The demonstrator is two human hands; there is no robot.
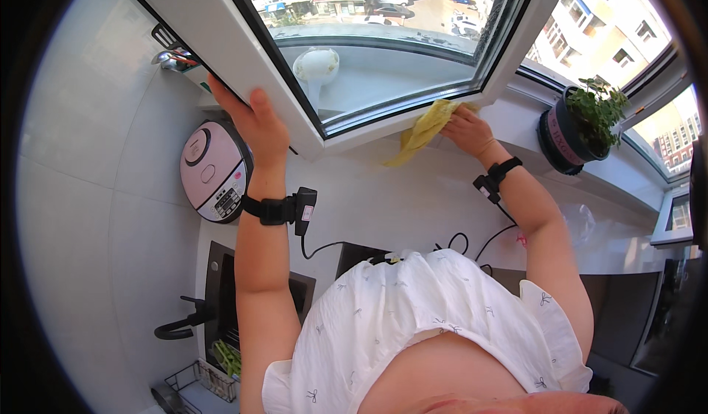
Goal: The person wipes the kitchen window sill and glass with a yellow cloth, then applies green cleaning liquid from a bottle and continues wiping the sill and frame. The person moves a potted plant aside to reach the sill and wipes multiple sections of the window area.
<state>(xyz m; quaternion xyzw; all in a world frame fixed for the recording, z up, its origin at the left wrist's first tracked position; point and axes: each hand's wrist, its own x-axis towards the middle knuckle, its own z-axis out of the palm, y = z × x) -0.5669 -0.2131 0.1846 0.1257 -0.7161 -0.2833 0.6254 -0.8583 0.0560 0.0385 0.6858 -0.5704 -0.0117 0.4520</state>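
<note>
My left hand (pixel 254 123) grips the outer edge of a white window sash (pixel 193 27), its thumb lying on the near face and its other fingers partly hidden round the edge. With my right hand (pixel 467 129) I hold a yellow cloth (pixel 422 132) against the bottom rail of the same sash, toward its right corner. Part of the cloth hangs loose to the left of my fingers. The sash stands swung inward over the white counter (pixel 346 193), and its glass (pixel 383 67) shows the street outside.
Near my left forearm stands a pink rice cooker (pixel 215 171). A potted plant (pixel 582 126) sits on the right sill. Toward me on the left are a sink (pixel 221 285), a black faucet (pixel 188 318) and a wire basket (pixel 210 377) by green vegetables. Cables run from both wrist straps.
</note>
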